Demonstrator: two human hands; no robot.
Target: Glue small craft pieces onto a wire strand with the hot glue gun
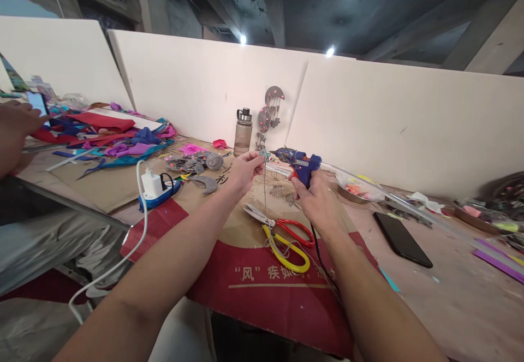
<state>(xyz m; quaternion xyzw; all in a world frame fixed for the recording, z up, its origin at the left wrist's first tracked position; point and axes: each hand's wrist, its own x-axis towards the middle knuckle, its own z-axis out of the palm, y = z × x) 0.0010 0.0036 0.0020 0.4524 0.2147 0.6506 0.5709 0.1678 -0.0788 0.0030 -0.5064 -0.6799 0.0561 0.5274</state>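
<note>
My left hand (pixel 246 173) pinches a small teal piece (pixel 265 155) with a thin grey cord (pixel 265 193) hanging from it. Just to the right, my right hand (pixel 314 195) is wrapped round the handle of a blue glue gun (pixel 301 161), whose nozzle points left at the teal piece. Whether the nozzle touches it I cannot tell. Below both hands, scissors (pixel 291 263) with one red and one yellow handle lie open on the cardboard (pixel 262 291), with loose grey cord around them.
A water bottle (pixel 243 135) stands behind my left hand. Left are a power strip (pixel 161 195), grey felt pieces (pixel 204 183), a coloured fabric pile (pixel 135 138) and another person's hand (pixel 16 122). A black phone (pixel 402 239) lies right.
</note>
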